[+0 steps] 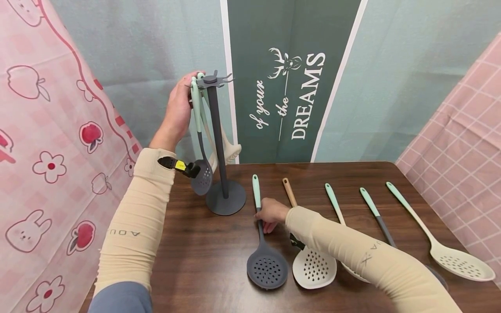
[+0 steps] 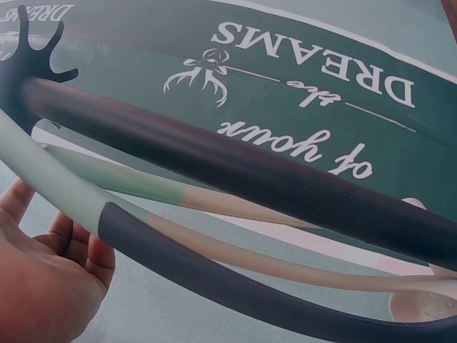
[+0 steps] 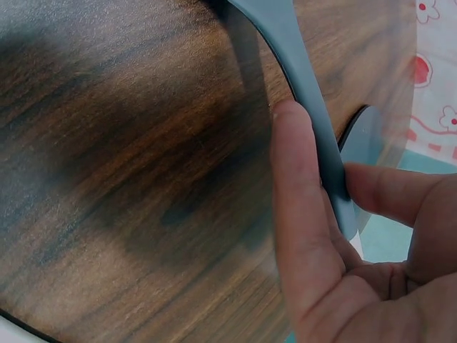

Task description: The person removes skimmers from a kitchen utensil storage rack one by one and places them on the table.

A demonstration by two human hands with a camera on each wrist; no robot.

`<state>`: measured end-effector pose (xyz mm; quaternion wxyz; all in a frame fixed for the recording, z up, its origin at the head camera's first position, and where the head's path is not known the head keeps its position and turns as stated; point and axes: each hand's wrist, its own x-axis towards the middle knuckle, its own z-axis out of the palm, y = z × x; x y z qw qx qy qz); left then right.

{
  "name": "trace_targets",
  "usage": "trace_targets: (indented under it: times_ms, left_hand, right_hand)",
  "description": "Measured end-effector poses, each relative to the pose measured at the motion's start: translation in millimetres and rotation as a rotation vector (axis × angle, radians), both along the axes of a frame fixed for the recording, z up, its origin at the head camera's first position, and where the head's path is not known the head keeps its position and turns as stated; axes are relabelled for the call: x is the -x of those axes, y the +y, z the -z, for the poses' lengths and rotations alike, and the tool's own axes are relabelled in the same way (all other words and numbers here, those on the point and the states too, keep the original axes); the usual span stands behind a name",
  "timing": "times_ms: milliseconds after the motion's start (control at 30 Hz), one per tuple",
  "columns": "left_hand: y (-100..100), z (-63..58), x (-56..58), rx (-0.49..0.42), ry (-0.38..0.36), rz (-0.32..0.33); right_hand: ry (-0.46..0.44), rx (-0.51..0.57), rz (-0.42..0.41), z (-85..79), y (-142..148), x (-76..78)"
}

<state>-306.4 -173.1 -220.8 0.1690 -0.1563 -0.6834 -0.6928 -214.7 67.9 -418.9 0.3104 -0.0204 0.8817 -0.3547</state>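
My left hand (image 1: 181,104) is up at the top of a dark grey utensil stand (image 1: 220,143), behind the mint handles there. A grey skimmer (image 1: 202,176) and cream utensils (image 1: 233,152) hang from its hooks. In the left wrist view, curled fingers (image 2: 75,246) sit behind the mint-and-grey handle (image 2: 86,200); I cannot tell if they grip it. My right hand (image 1: 272,213) pinches the neck of another grey skimmer (image 1: 268,267), its perforated head towards me. The right wrist view shows thumb and fingers (image 3: 296,150) on either side of the grey neck (image 3: 310,96).
Right of that skimmer lie a white skimmer with a wooden handle (image 1: 314,268), a mint-handled utensil (image 1: 332,198), a grey one with a mint grip (image 1: 369,202) and a cream slotted spoon (image 1: 462,263). My right sleeve covers parts of them. Curtains hang behind the brown table (image 1: 192,256).
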Motion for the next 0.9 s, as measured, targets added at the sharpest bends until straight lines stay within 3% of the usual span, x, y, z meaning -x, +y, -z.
trace_targets:
  times_ms: [233,600,900]
  left_hand:
    - [0.1,0.0,-0.6,0.009,-0.003,-0.003]
    - [-0.1,1.0,-0.1,0.017,0.007,0.0]
    - [0.4,0.4,1.6,0.014,0.006,-0.008]
  right_hand:
    - [0.005,-0.032,-0.033,3.4,2.8,2.5]
    - [0.068,-0.179,-0.113,11.3,0.6,8.2]
    - [0.083,-0.248,-0.132,14.7,0.6,12.6]
